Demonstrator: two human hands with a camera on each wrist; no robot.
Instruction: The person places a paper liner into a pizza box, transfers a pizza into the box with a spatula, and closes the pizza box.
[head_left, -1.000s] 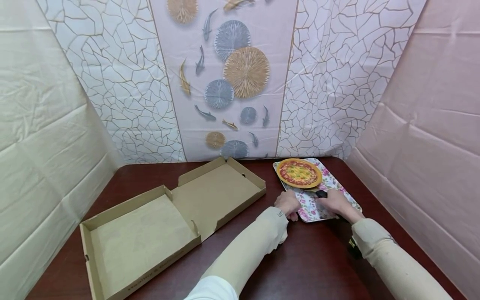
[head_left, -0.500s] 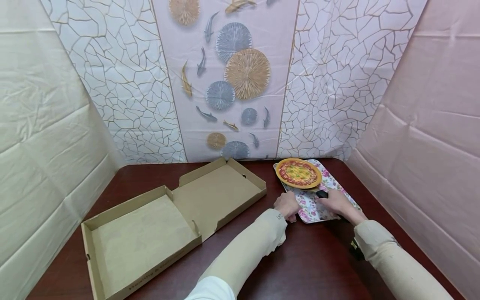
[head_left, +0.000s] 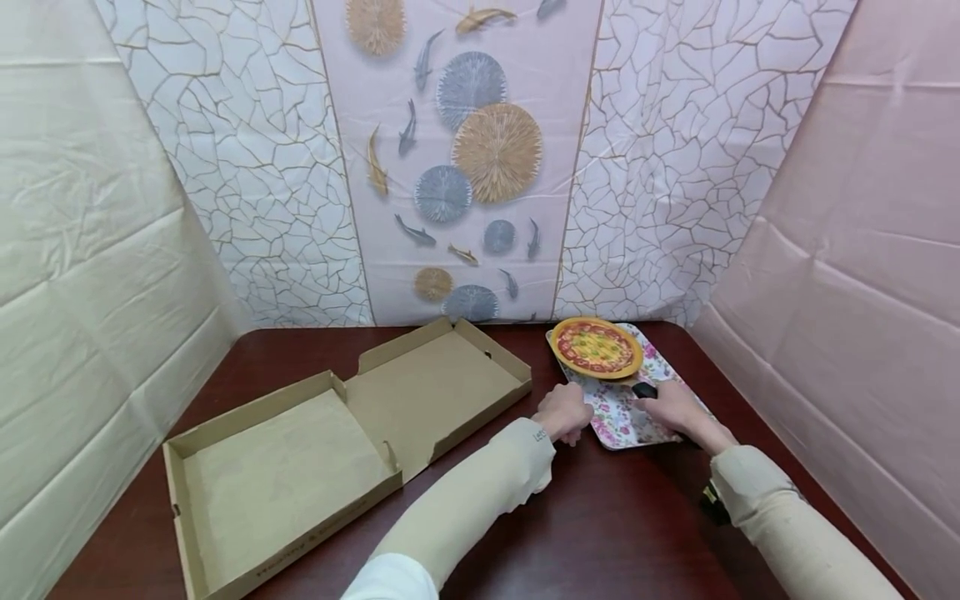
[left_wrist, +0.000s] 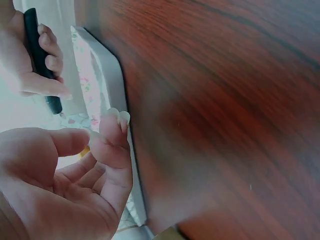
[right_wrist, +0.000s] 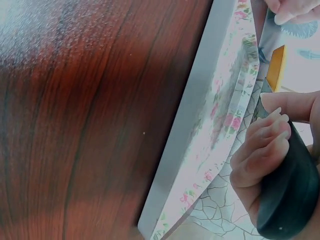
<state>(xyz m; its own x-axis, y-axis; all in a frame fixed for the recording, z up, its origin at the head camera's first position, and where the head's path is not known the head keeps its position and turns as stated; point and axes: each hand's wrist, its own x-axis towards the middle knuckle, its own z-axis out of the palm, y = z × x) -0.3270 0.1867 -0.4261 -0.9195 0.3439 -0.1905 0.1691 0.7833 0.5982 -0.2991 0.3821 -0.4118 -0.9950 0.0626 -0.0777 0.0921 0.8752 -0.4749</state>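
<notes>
Black handle [right_wrist: 290, 185], gripped w/ R hand [head_left: 675, 406], nr pizza [head_left: 597, 347] at back of floral tray [head_left: 626, 421]; w/ L hand [head_left: 562, 410] loosely curled alongside.

Glossy red-brown table [head_left: 615, 525] between creased pale side drapes [head_left: 840, 250], fish-patterned backdrop [head_left: 495, 154] behind.

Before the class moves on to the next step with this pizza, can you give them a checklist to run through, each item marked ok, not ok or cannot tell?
1. Right hand gripping the black handle: ok, fingers wrapped round it.
2. Pizza well supported underneath: cannot tell, its underside is hidden.
3. Box opened out: ok, both halves face up.
4. Left hand free to help: ok, it appears to hold nothing.
5. Left hand out of the way: not ok, arguably; it is by the edge of the tray, on the box side.
</notes>
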